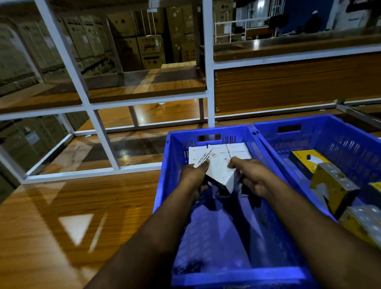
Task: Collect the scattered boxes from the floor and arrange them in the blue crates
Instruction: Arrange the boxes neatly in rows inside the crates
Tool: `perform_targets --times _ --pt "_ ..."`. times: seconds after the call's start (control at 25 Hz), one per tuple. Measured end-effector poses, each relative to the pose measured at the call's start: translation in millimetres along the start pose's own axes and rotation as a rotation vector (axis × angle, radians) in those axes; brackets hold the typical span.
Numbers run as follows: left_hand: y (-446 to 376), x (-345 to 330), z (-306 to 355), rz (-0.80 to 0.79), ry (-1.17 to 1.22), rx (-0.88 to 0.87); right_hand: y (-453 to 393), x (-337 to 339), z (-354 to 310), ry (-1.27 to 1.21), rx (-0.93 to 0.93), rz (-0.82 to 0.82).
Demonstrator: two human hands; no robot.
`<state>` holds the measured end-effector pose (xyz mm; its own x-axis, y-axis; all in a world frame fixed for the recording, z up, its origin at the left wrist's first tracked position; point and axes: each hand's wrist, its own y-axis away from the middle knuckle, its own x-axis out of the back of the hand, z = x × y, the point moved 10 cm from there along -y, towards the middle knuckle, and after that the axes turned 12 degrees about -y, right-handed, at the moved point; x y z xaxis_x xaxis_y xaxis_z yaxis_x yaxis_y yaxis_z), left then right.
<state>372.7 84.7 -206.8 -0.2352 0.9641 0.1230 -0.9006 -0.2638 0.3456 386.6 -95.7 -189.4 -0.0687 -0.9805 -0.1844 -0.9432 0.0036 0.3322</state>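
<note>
The scene is dim, with a warm orange tone on the wooden floor [56,219] and a cold blue tone far right, where a lit room [288,15] is the brightest part. Light comes from above: the glossy floor shows white triangular glare patches near left and smaller reflections farther away. The white rack frame [99,127] throws long dark shadows across the floor. Inside the left blue crate [215,279] the near bottom is in deep shadow, under the forearms. The picture is soft overall; the near edge and the yellow boxes [334,184] at right are blurred. The wide lens bends straight lines strongly at the left and right edges. The cardboard cartons [34,53] far left look hazy and grey.
</note>
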Motion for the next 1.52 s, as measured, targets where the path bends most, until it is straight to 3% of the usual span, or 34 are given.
perform_targets --times 0.24,0.4,0.48,0.56,0.64,0.72,0.8,0.96,1.12,1.32,1.52 --pt "-0.1 3.2 7.2 0.012 0.040 -0.028 -8.5 -4.0 2.2 -0.068 0.104 -0.036" --pt "4.5 -7.5 4.4 -0.117 0.074 0.051 17.9 -28.7 -31.0 0.428 0.540 -0.137" --pt "6.5 -8.7 9.4 -0.141 0.186 0.043 31.0 -44.0 -35.9 0.534 0.654 -0.244" --pt "4.8 -0.9 22.6 -0.096 0.332 -0.064 29.5 -41.6 -34.1 0.335 0.557 -0.279" --pt "5.3 6.4 39.6 -0.064 0.370 -0.237 17.6 -23.9 -23.1 0.058 0.333 -0.167" --pt "13.3 5.8 51.6 -0.066 0.304 -0.350 9.9 -11.5 2.5 -0.111 0.020 -0.093" --pt "23.9 -4.8 58.6 -0.131 0.164 -0.428 15.1 -18.4 19.2 -0.284 -0.192 -0.164" --pt "36.9 -24.2 59.6 -0.232 -0.113 -0.508 5.6 -9.1 9.2 -0.450 -0.132 -0.117" --pt "30.0 -26.7 43.1 -0.272 -0.038 -0.306 -6.0 4.3 -6.5 -0.433 0.033 -0.056" --pt "14.2 -21.2 21.2 -0.227 -0.167 -0.186 -7.3 3.0 -9.9 -0.465 0.078 -0.067" --pt "4.7 -16.6 9.4 -0.251 0.021 -0.037 -5.9 -7.7 -7.4 -0.534 0.056 -0.129"
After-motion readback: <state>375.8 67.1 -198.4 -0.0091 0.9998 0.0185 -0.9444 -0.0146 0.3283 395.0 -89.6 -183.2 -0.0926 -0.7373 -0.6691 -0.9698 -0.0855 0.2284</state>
